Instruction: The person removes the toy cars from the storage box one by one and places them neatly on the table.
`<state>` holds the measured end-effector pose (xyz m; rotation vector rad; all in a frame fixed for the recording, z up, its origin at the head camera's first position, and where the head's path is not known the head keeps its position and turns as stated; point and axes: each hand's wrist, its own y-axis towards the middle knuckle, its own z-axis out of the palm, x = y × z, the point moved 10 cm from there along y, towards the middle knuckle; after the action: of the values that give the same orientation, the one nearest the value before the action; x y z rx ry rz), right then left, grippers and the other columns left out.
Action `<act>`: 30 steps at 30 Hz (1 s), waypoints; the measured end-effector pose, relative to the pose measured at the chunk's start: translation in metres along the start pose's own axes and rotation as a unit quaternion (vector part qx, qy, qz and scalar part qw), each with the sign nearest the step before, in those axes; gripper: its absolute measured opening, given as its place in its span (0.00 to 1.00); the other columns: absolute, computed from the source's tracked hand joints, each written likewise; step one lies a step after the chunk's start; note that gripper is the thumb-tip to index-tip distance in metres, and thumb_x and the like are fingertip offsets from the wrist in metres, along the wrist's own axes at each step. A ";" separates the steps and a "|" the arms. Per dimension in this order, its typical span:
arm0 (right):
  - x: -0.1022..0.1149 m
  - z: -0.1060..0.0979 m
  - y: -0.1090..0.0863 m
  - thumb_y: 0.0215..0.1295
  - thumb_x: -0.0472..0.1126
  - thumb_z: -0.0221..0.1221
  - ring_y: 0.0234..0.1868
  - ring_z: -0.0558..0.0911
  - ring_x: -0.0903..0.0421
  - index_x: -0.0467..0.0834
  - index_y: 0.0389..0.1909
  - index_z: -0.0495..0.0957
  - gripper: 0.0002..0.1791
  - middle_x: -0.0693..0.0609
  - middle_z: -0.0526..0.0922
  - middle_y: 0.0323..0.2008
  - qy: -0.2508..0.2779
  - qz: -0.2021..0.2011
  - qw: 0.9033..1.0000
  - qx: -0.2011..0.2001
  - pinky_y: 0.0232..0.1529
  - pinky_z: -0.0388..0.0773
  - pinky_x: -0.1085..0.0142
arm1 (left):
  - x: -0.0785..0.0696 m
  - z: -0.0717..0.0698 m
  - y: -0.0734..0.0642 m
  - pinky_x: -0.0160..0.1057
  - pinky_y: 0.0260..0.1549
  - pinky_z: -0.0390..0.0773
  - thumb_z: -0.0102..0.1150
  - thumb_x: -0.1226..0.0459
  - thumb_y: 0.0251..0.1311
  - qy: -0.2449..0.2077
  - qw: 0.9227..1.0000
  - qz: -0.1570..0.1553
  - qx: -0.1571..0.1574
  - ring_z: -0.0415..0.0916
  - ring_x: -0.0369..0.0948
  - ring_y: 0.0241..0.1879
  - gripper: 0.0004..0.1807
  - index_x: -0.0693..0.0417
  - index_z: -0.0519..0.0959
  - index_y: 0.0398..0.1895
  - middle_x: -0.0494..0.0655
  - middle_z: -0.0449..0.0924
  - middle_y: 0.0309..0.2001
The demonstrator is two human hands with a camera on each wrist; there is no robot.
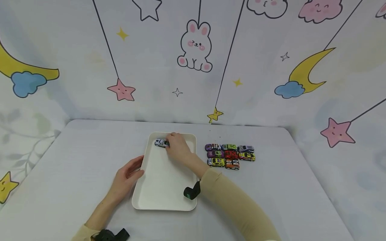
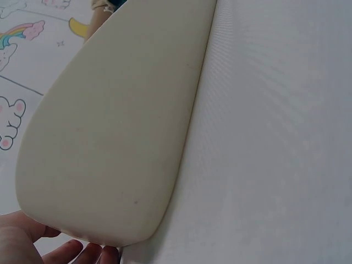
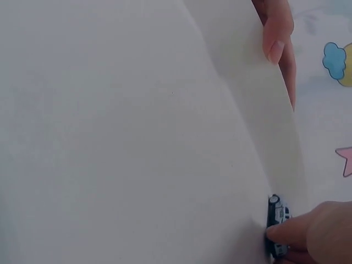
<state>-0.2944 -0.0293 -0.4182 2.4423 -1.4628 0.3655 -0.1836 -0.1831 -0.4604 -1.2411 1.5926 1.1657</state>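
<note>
A white rectangular tray (image 1: 164, 187) lies on the table. My left hand (image 1: 128, 175) holds the tray's left rim; in the right wrist view its thumb (image 3: 275, 50) shows over the edge, with other fingers along the outside. Reaching over the tray's far part, my right hand (image 1: 178, 147) grips a small white toy car (image 1: 160, 143) near the far left corner. The right wrist view shows the same toy car (image 3: 278, 214) close along the tray wall, its dark windows visible and part of its body covered by the fingers.
Several colourful toy cars (image 1: 231, 154) sit close together in rows to the right of the tray. The white-covered table (image 1: 271, 201) meets a wall cloth (image 1: 156, 67) printed with stars, moons and a bunny. Each wrist wears a black camera.
</note>
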 end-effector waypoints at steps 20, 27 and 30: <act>-0.015 -0.008 -0.018 0.57 0.37 0.70 0.41 0.81 0.55 0.40 0.41 0.83 0.12 0.49 0.86 0.39 0.043 0.013 0.998 0.036 0.45 0.80 0.64 | 0.002 -0.001 -0.001 0.18 0.53 0.73 0.57 0.68 0.69 0.007 1.000 0.002 0.003 0.71 0.22 0.59 0.26 0.64 0.68 0.69 0.64 0.71 0.66; -0.021 -0.013 -0.029 0.57 0.37 0.70 0.41 0.81 0.55 0.40 0.41 0.84 0.11 0.50 0.86 0.39 0.051 0.010 0.997 0.052 0.46 0.81 0.64 | 0.001 -0.001 0.000 0.19 0.53 0.74 0.57 0.69 0.69 -0.001 1.000 0.012 0.004 0.73 0.25 0.59 0.26 0.64 0.68 0.69 0.65 0.72 0.65; -0.023 -0.016 -0.035 0.59 0.37 0.69 0.41 0.81 0.55 0.40 0.42 0.85 0.11 0.50 0.86 0.39 0.045 0.005 0.997 0.056 0.46 0.81 0.63 | 0.000 -0.001 0.000 0.18 0.53 0.73 0.57 0.69 0.69 0.002 1.000 0.013 0.003 0.72 0.23 0.59 0.26 0.65 0.69 0.69 0.65 0.72 0.65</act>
<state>-0.2751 0.0110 -0.4151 2.4690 -1.4551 0.5654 -0.1838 -0.1838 -0.4606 -1.2232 1.6183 1.1751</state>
